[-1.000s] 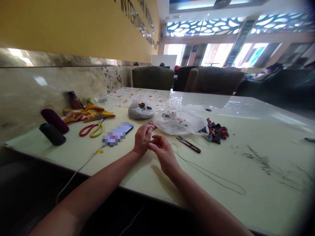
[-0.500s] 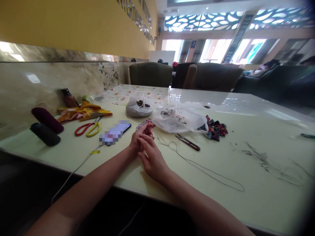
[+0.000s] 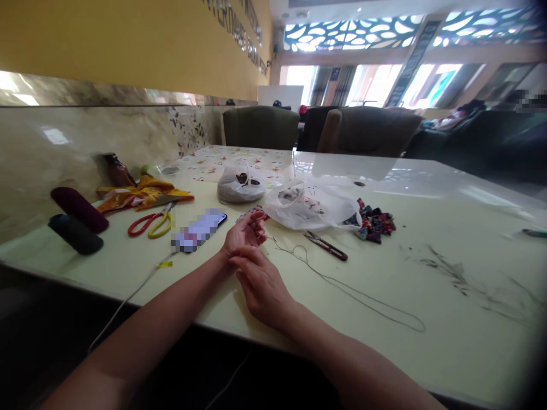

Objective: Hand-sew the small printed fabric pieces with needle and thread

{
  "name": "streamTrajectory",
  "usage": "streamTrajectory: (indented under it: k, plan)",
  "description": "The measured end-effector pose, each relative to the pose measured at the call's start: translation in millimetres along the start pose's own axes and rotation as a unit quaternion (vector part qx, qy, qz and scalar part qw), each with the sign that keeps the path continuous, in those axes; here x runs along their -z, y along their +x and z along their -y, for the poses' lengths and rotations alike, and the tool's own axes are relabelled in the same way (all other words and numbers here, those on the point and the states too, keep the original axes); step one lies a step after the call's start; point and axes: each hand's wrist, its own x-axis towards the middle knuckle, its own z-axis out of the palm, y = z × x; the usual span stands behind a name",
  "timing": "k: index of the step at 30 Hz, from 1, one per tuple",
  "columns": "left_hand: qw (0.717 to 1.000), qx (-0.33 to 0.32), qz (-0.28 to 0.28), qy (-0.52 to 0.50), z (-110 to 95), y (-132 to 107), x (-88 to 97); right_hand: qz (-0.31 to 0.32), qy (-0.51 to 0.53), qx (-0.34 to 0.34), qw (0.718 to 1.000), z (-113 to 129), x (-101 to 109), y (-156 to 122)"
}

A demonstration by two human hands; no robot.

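My left hand (image 3: 243,234) rests on the pale table (image 3: 427,353), palm turned up, fingers curled round a small patterned fabric piece (image 3: 255,213). A thin dark thread (image 3: 354,293) runs from beside those fingers across the table to the right in a long loop. My right hand (image 3: 261,282) lies just below the left wrist, back up, fingers pressed together and bent toward the left. What they hold, if anything, is hidden. Small thread snips (image 3: 327,246) lie just right of my hands.
Left of my hands lie a phone (image 3: 199,228) with its cable, red-and-yellow scissors (image 3: 151,224), yellow cloth (image 3: 143,193) and two dark rolls (image 3: 77,219). Beyond are two plastic bags (image 3: 310,208) and fabric scraps (image 3: 374,222). Thread bits (image 3: 461,279) lie right; chairs (image 3: 260,128) behind.
My right hand has drawn back from beside the left fingers toward me and now sits under the left wrist. The left hand has turned palm up. The view shifted slightly.
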Motion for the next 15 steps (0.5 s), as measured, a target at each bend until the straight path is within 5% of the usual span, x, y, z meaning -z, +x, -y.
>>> streamTrajectory:
  k: [6, 15]
  plan:
    - [0.999, 0.004, 0.044, 0.002, -2.9, -7.0, -9.5, -0.049, -0.026, -0.029, 0.998, -3.0, -0.8, 0.8]
    - [0.997, 0.014, 0.066, -0.023, -4.3, -8.5, -10.5, -0.017, -0.039, 0.000, 0.999, -2.2, 1.4, -0.5]
